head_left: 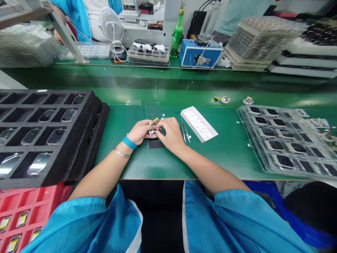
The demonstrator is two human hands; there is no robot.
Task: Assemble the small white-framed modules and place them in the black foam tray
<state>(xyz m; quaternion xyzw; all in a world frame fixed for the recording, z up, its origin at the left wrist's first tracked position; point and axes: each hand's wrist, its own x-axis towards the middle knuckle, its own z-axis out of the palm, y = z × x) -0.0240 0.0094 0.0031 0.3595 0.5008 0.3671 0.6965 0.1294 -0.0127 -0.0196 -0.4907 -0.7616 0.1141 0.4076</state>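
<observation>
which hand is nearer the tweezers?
Right. The right hand sits just left of the tweezers; the left hand is farther left, beyond it. Both hold a small part.

The green bench [223, 154] carries black foam trays [88, 138], a white tray [199, 124], tweezers [184, 131] and clear blister trays [243, 121].

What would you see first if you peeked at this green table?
First, two hands meeting in the middle of the green bench: the left hand and right hand pinch a small part with a yellow tab between them. Next, the big black foam tray at the left, with shiny dark pieces in its pockets, and the clear plastic tray of dark-faced parts at the right.
</observation>
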